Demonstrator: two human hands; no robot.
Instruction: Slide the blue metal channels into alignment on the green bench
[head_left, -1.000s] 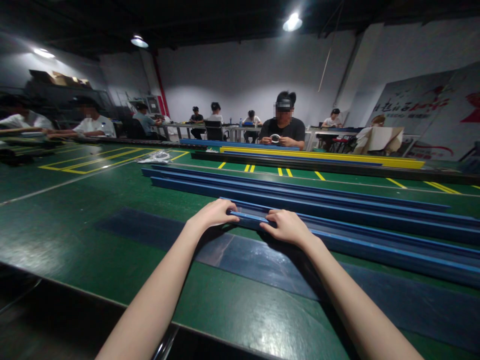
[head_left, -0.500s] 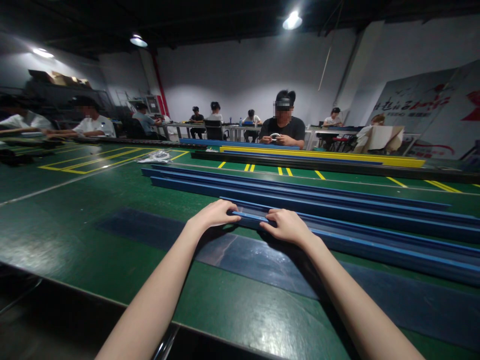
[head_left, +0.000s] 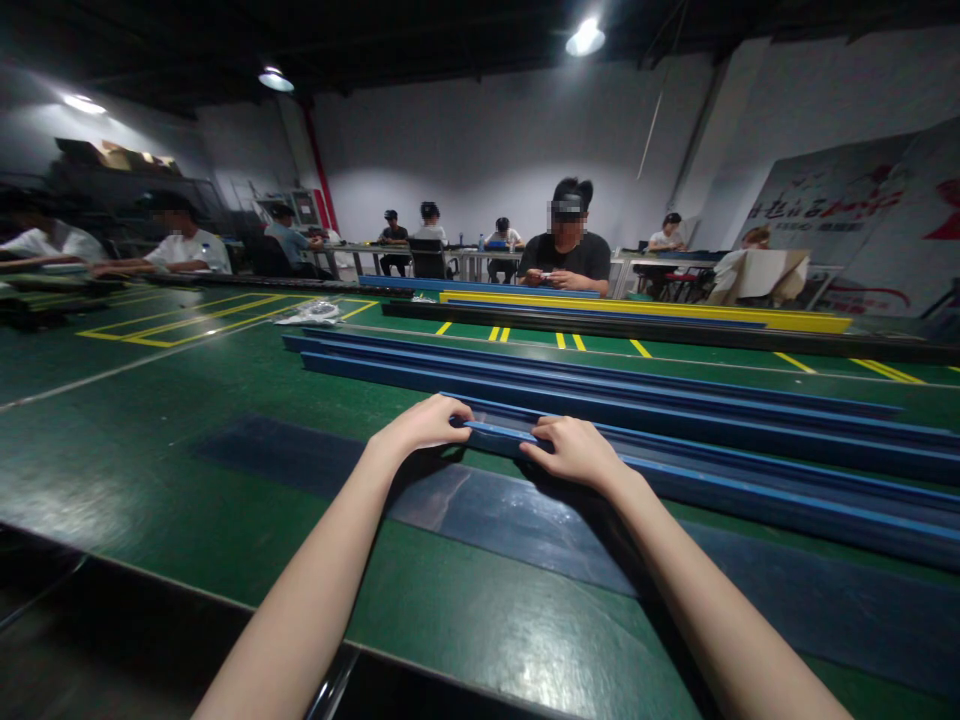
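Observation:
A long blue channel profile point(head_left: 720, 480) lies on the green table, running off to the right. My left hand point(head_left: 429, 422) grips its left end, thumb on the near wall and fingers reaching over into the channel. A short way to the right, my right hand point(head_left: 574, 452) is closed on the near wall of the same profile, its fingertips inside the channel. Between the hands a short stretch of the profile shows. In front of it, flat on the table, lies a dark translucent strip point(head_left: 517, 520), partly in the shadow of my arms.
Behind are more blue profiles point(head_left: 600, 395). Farther back lie a yellow profile point(head_left: 645, 311) and a black one point(head_left: 525, 322). A clear plastic bag point(head_left: 311, 312) rests at left. Across the table point(head_left: 187, 500) sits a person point(head_left: 568, 255) handling a small object; others sit beyond.
My left hand has shifted very slightly left along the profile. My right hand keeps its place. The person across has turned the small object in their hands.

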